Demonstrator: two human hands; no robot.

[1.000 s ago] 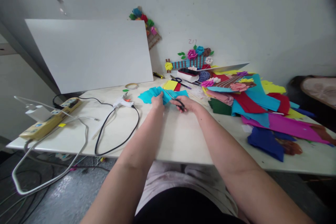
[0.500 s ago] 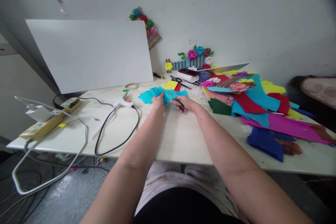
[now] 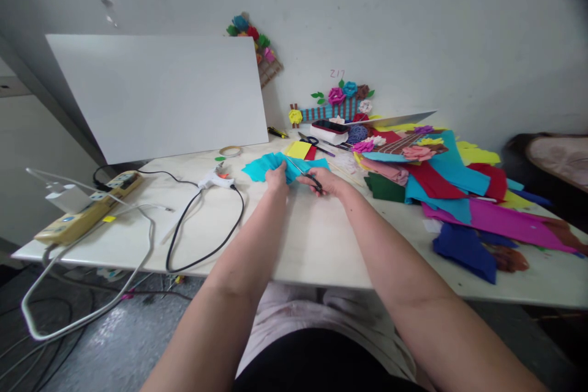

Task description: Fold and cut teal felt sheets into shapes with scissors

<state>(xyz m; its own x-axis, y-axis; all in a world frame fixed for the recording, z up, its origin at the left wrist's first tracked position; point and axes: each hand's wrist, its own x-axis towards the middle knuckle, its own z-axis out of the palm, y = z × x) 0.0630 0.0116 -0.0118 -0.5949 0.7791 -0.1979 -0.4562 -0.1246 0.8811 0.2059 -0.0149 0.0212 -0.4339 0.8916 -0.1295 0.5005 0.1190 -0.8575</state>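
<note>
Bright blue crepe paper (image 3: 260, 167) lies ruffled across the middle of the table (image 3: 321, 251). My left hand (image 3: 277, 177) is closed on it, pinching it near its centre. A pair of black-handled scissors (image 3: 313, 182) is gripped in my right hand (image 3: 324, 180), fingers wrapped round the handles. The blades point up and left over the blue paper, close to my left fingertips. Whether paper lies between the blades I cannot tell. More of the same paper shows behind my right hand.
A white glue gun (image 3: 215, 180) with a looped black cord lies left, beside a yellow power strip (image 3: 92, 208). A large white board (image 3: 160, 98) leans at the back. Coloured crepe paper (image 3: 441, 180) is heaped right. Yellow paper (image 3: 297, 150) and a phone (image 3: 329, 127) lie behind my hands.
Almost nothing differs. Both hands hold the same places on the paper and scissors, with at most a slight shift of the right fingers.
</note>
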